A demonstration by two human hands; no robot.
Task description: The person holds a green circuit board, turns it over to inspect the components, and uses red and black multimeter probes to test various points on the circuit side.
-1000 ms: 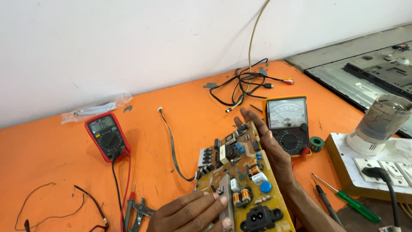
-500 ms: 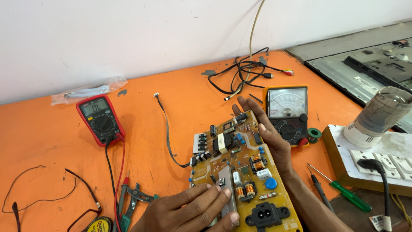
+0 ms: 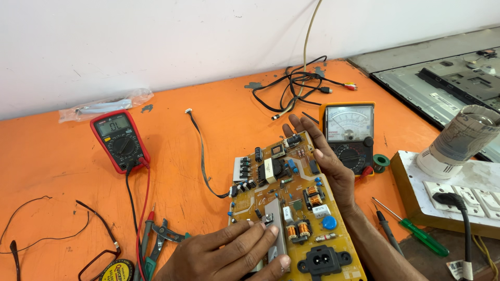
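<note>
Both hands bracket the yellow circuit board: left hand flat and open on its near-left corner, right hand open along its right edge, long axis running away toward the analog meter.

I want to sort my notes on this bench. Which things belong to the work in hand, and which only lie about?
In hand:
- yellow circuit board
- left hand, flat on its near left edge
- right hand, along its right edge

Lying about:
- red digital meter
- analogue meter
- green screwdriver
- pliers
- tangled cables
</note>
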